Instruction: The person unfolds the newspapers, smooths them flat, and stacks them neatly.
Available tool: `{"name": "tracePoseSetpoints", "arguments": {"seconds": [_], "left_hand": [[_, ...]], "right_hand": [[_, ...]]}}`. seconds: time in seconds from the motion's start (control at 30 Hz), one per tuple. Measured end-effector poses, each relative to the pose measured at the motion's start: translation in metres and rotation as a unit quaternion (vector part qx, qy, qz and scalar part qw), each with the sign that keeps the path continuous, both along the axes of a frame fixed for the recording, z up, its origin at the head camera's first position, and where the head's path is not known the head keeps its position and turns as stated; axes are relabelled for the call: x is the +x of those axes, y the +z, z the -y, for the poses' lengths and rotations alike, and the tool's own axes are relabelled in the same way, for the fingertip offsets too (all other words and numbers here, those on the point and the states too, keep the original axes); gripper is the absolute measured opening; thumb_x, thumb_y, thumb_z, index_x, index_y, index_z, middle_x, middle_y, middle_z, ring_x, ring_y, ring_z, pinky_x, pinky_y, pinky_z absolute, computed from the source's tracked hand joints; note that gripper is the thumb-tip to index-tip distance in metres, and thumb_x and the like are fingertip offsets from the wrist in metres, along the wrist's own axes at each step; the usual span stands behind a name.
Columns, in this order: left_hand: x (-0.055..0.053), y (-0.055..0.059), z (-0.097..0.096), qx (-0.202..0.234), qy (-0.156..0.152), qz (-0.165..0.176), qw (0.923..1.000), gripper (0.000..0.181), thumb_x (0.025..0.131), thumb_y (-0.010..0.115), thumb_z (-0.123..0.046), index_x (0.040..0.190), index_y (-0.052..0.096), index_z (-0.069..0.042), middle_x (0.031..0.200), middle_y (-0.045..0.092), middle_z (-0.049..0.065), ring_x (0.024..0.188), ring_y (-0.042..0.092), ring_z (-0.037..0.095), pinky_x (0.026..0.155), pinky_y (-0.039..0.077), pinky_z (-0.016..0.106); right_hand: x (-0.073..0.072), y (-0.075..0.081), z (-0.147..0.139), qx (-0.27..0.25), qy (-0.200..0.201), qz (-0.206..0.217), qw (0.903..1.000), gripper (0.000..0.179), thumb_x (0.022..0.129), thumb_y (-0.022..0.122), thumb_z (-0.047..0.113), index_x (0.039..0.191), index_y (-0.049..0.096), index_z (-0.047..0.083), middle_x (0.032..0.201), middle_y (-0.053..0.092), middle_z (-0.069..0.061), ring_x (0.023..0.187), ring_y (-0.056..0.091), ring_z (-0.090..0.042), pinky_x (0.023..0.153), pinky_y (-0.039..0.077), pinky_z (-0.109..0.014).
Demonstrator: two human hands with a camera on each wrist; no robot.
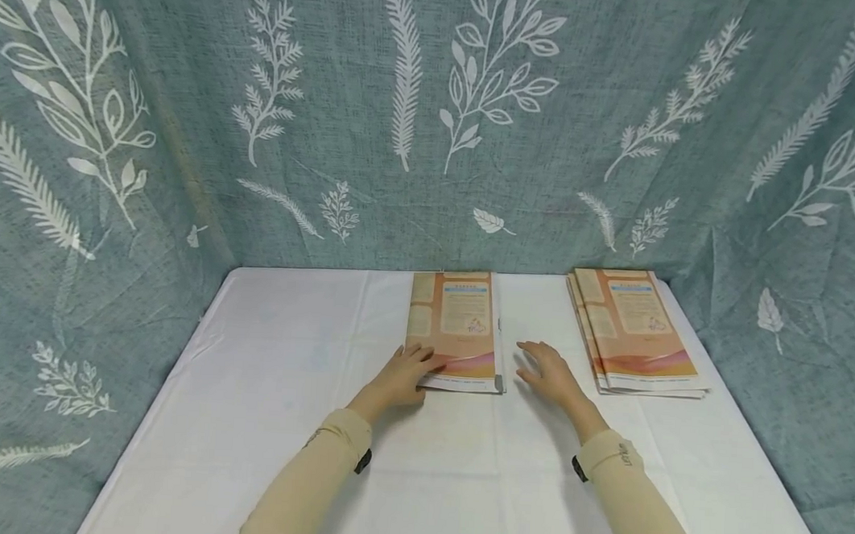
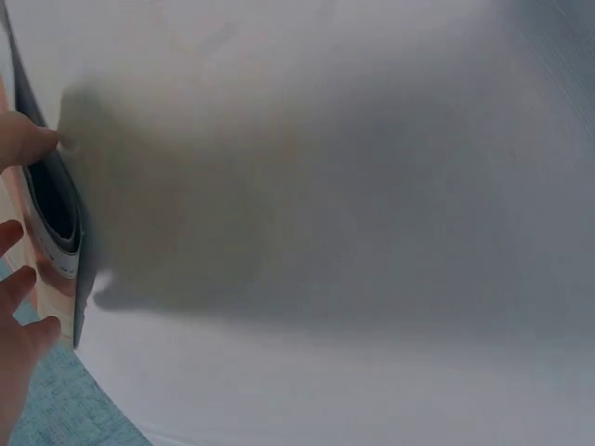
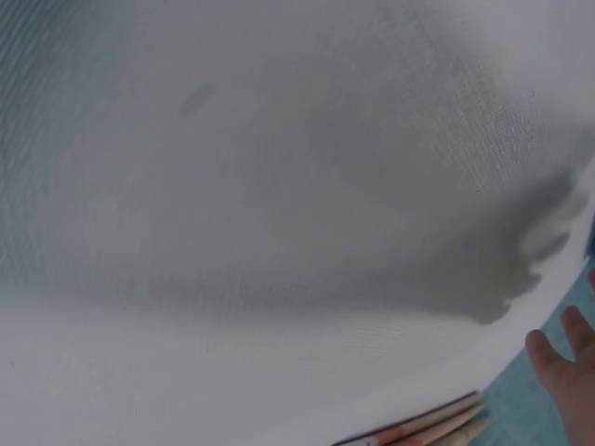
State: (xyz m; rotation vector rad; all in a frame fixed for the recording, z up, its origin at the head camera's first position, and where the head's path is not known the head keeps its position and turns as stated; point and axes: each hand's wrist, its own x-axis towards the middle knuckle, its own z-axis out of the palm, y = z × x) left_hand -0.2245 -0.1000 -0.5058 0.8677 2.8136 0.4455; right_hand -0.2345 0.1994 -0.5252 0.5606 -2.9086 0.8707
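Observation:
A folded printed paper [image 1: 468,326], orange and cream with a white strip along its near edge, lies toward the back of the table. My left hand [image 1: 400,374] rests on its near left corner, fingers spread over the print and thumb at the near edge. From the left wrist, the layered fold of the paper [image 2: 58,214] gapes beside the thumb. My right hand [image 1: 548,374] hovers just right of the paper with loosely bent fingers and nothing in them. In the right wrist view its fingertips [image 3: 539,346] stand apart, casting a shadow.
A stack of similar folded papers [image 1: 638,330] sits at the back right, slightly fanned; its edges [image 3: 437,423] show in the right wrist view. The white-covered table [image 1: 286,332] meets a green leaf-patterned curtain [image 1: 348,118] at the back and sides.

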Motion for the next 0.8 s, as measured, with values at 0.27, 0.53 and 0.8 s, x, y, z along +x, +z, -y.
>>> {"name": "tracePoseSetpoints", "arguments": {"seconds": [0.27, 0.53, 0.8], "left_hand": [[0.003, -0.011, -0.005, -0.071, -0.034, -0.09, 0.9928, 0.049, 0.082, 0.067, -0.011, 0.129, 0.054, -0.01, 0.132, 0.051, 0.02, 0.128, 0.042, 0.044, 0.1, 0.04, 0.057], [0.004, -0.013, -0.008, -0.084, -0.014, -0.136, 0.9871, 0.039, 0.082, 0.069, -0.013, 0.12, 0.06, -0.011, 0.122, 0.059, 0.014, 0.113, 0.056, 0.033, 0.086, 0.053, 0.044], [0.008, -0.013, -0.013, -0.06, -0.001, -0.155, 0.9861, 0.026, 0.084, 0.066, -0.009, 0.11, 0.064, -0.009, 0.1, 0.064, 0.012, 0.094, 0.061, 0.03, 0.076, 0.054, 0.041]], "right_hand": [[0.0, 0.004, -0.003, 0.025, 0.028, -0.017, 0.9992, 0.044, 0.085, 0.066, 0.009, 0.125, 0.054, -0.006, 0.127, 0.054, -0.029, 0.122, 0.044, -0.051, 0.104, 0.034, -0.059], [-0.003, 0.007, -0.004, 0.055, 0.048, -0.052, 0.996, 0.043, 0.084, 0.066, 0.007, 0.122, 0.055, -0.006, 0.124, 0.056, -0.03, 0.119, 0.048, -0.05, 0.102, 0.036, -0.059], [-0.003, 0.009, -0.003, 0.059, 0.047, -0.033, 0.9966, 0.042, 0.085, 0.065, 0.007, 0.124, 0.055, -0.006, 0.126, 0.055, -0.028, 0.119, 0.048, -0.047, 0.103, 0.036, -0.058]]}}
